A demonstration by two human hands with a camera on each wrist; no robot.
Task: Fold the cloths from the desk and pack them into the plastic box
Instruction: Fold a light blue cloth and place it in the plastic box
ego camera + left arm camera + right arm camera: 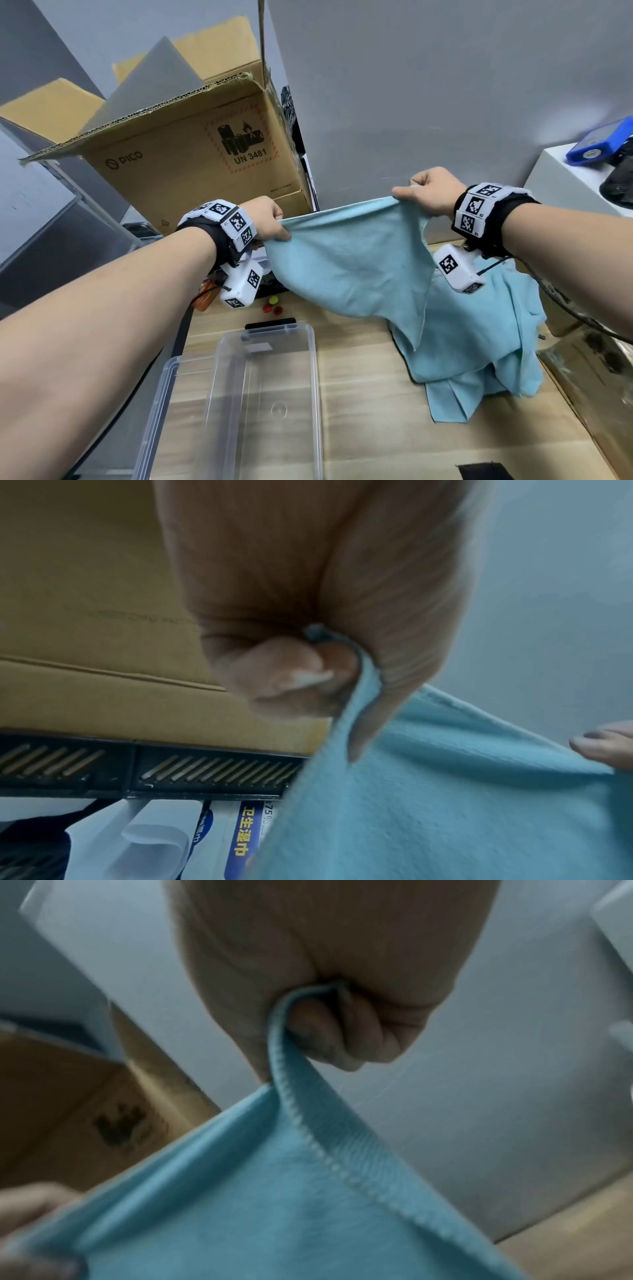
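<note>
— What's on the wooden tabletop (pixel 359 394)?

— A clear plastic box (pixel 239 394), lid off, nothing in it. To its right lies a heap of blue cloths (pixel 479 342). Behind stands an open carton (pixel 185 144).

— And your hands?

— My left hand (pixel 267 222) and right hand (pixel 431 195) each pinch a top corner of one blue cloth (pixel 349 260), fingers clamped on it, holding it up above the tabletop behind the box.
</note>
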